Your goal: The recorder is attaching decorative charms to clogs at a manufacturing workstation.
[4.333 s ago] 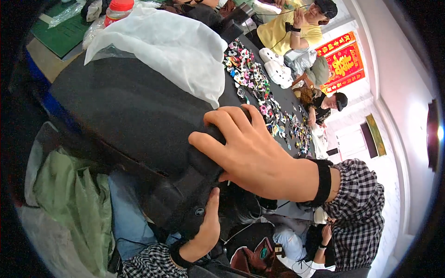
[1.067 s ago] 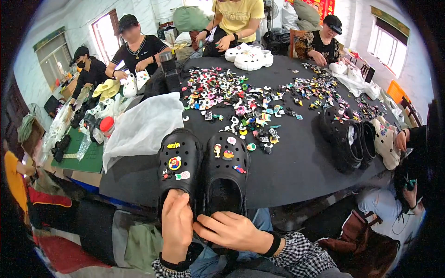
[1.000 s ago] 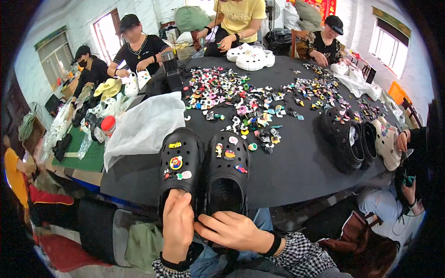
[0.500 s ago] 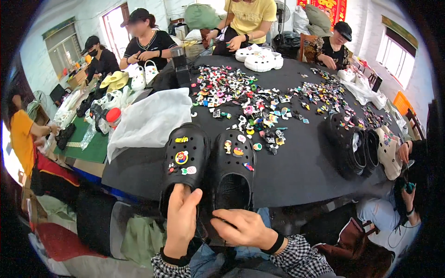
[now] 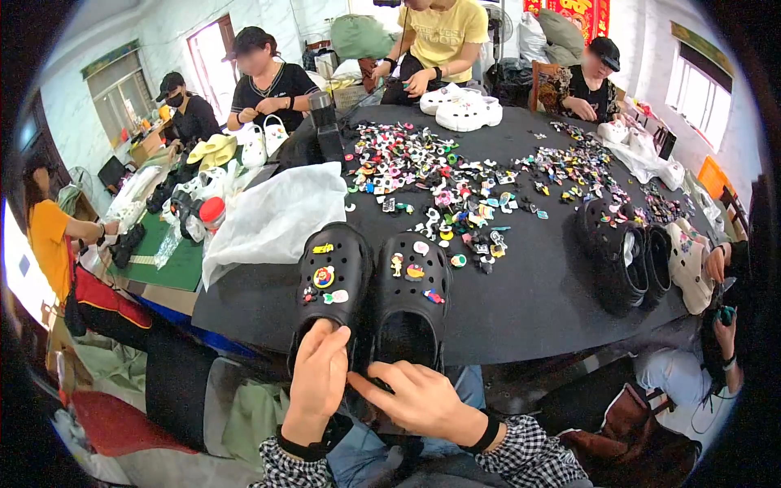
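My left hand [image 5: 319, 381] lies flat, fingers together, on the left black shoe [image 5: 330, 281]; my right hand [image 5: 415, 398] points at nine o'clock, touching it

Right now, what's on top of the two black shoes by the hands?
Colourful little charms sit on top of both black clogs. The left hand covers the heel of the left one, so anything underneath it is hidden.

Matt black foam clogs [image 5: 370, 297] carry glossy plastic charms [image 5: 324, 276] — on a smooth, dull black worktop [image 5: 537, 301] — beside a crinkly translucent plastic bag [image 5: 272, 215].
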Tool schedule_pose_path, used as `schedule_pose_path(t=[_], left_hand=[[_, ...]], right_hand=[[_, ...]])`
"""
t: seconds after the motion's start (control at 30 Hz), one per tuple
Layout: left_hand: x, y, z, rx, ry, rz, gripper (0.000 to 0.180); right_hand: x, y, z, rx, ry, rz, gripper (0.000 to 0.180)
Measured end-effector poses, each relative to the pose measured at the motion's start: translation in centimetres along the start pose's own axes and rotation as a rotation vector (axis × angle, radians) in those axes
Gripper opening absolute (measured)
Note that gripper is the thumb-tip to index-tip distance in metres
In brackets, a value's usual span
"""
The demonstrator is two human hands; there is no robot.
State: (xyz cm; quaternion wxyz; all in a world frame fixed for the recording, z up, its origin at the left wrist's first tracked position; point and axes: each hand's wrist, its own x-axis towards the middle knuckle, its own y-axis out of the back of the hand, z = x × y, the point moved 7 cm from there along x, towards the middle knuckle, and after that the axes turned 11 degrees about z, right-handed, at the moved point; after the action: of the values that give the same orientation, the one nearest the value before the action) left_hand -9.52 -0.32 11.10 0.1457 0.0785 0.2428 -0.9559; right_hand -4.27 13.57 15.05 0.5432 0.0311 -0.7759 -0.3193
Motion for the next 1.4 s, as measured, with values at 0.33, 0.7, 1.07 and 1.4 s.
schedule_pose_path(t=[0.33, 0.7, 1.07, 1.4], left_hand=[[-5.6, -1.2, 4.2, -0.171, -0.240, -0.112, 0.053], [-7.6, 2.1, 1.9, 0.109, -0.378, -0.099, 0.036], [-5.5, -6.1, 0.6, -0.236, 0.007, -0.348, 0.060], [-5.4, -6.7, -1.9, -0.320, 0.184, -0.283, 0.066]], right_hand=[[1.0, -1.5, 1.0, -0.176, -0.129, -0.052, 0.049], [0.6, -1.1, 0.6, -0.093, -0.147, -0.047, 0.050], [-1.5, 2.4, 0.6, 0.034, 0.060, -0.166, 0.038], [-6.7, 2.9, 2.4, 0.120, -0.352, 0.069, 0.047]])
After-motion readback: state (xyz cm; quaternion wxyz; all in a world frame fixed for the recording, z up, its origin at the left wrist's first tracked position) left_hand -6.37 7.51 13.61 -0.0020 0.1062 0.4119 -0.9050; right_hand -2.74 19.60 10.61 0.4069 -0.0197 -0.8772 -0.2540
